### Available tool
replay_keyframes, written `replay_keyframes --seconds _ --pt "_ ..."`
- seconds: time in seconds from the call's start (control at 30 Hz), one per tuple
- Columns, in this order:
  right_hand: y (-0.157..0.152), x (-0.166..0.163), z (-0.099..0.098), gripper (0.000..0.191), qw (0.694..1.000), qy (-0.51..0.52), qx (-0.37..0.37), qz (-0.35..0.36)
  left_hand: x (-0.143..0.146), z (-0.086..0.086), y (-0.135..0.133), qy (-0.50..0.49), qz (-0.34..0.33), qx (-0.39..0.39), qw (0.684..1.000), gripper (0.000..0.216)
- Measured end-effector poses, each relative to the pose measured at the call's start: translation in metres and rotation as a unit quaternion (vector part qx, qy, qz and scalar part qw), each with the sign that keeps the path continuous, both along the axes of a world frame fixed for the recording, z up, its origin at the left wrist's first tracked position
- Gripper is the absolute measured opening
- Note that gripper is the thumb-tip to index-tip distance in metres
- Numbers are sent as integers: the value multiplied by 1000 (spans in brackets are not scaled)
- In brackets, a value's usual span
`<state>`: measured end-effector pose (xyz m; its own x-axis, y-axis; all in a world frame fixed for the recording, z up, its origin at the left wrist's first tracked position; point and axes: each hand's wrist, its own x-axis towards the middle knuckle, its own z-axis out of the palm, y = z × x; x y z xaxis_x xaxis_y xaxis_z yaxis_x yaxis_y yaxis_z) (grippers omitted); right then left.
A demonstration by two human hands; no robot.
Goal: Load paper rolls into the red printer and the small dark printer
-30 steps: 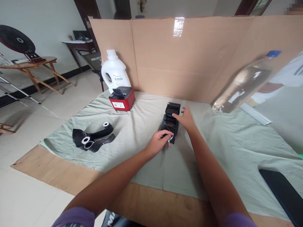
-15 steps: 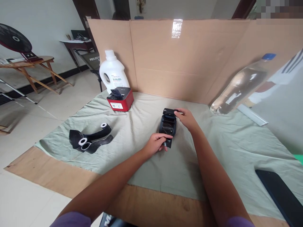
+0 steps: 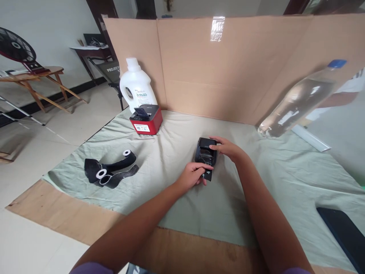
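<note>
On the cloth in front of me rests a small black printer (image 3: 197, 154) with a hinged lid (image 3: 205, 142) at its far end. Glossy black paper (image 3: 208, 175) lies in its bay and runs out over the near edge. My left hand (image 3: 192, 176) pinches this paper at the near end, index finger across it and thumb close by. My right hand (image 3: 226, 147) grips the lid and the far right side of the printer, thumb on top, fingers behind. The lid is swung down over the far part of the bay.
Unrolled black paper rolls (image 3: 114, 176) lie to the left. Behind them stand a red-and-black printer (image 3: 149, 123) and a white detergent bottle (image 3: 138, 85). A large clear bottle (image 3: 299, 101) leans on the cardboard screen (image 3: 236, 68). A phone (image 3: 342, 232) lies at the right.
The lid has swung from standing open to lying down over the bay, pushed by my right hand. My left hand still holds the paper's near end.
</note>
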<state>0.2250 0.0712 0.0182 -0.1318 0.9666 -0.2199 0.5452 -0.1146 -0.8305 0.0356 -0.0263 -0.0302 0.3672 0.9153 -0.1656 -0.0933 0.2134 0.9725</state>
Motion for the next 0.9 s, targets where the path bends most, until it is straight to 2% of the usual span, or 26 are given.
replay_keyframes --seconds 0.17,0.33,0.7,0.8,0.9 --pt "0 1 -6 57 1000 -1 -4 19 1 3 1 -2 -4 -2 1000 35" --pt "-3 -2 -11 59 999 40 -15 -5 1 4 0 4 -17 7 1000 37" --pt "-9 -7 -4 65 997 63 -29 -29 1 3 0 7 -21 13 1000 37" --pt "-10 -12 -2 71 998 43 -37 -34 1 5 0 13 -17 14 1000 36" --pt "-14 -23 2 84 997 -33 -37 -62 1 5 0 17 -17 16 1000 36"
